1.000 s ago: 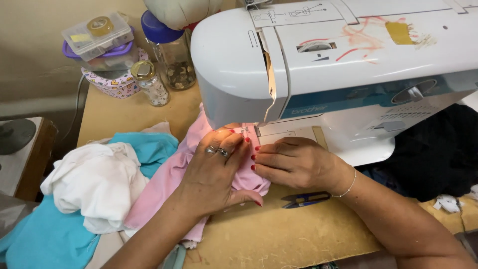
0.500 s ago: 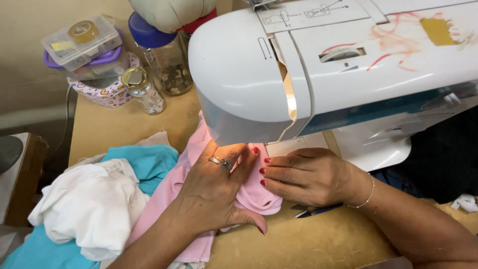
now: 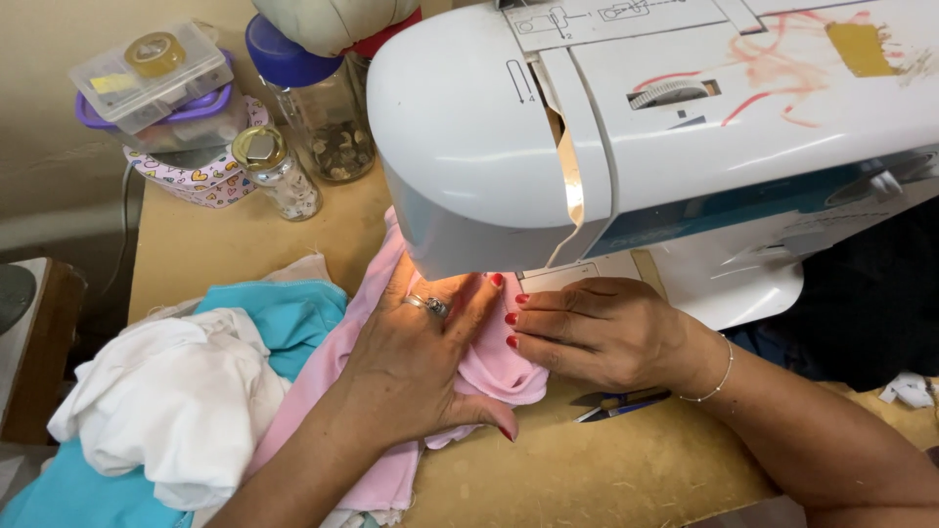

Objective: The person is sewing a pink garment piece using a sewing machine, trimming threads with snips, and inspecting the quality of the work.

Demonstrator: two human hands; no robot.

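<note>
Bare particleboard desk (image 3: 606, 479) along the near edge, tan and speckled. Pink fabric (image 3: 337, 391) spread across it, running from the near edge up under the head of the white sewing machine (image 3: 489, 137). Left hand (image 3: 416, 367) laid flat on the pink fabric, fingers (image 3: 469, 303) extended and close together, pressing the cloth down just in front of the machine's head, thumb stretched along the near side, a ring on one finger. Right hand (image 3: 597, 328) just beside it, touching the fabric's right edge, fingers (image 3: 533, 318) curled together with red nails against the cloth, holding a fold down rather than pinching it; thin bracelet (image 3: 714, 376) at the wrist. Dark handle of a small tool (image 3: 626, 403), probably scissors, partly hidden beneath the right wrist. Left of the pink cloth, a crumpled white garment (image 3: 166, 401) heaped over teal fabric (image 3: 279, 318). Needle area hidden by the machine's head; impossible to tell how the cloth sits beneath it. Farther back on the desk, a small glass jar with a gold lid (image 3: 274, 176), a heart-patterned tin (image 3: 196, 176) carrying stacked clear boxes (image 3: 156, 73), and a taller jar of buttons (image 3: 333, 127) with a blue lid. Dark cloth (image 3: 861, 293) behind the machine at right
</note>
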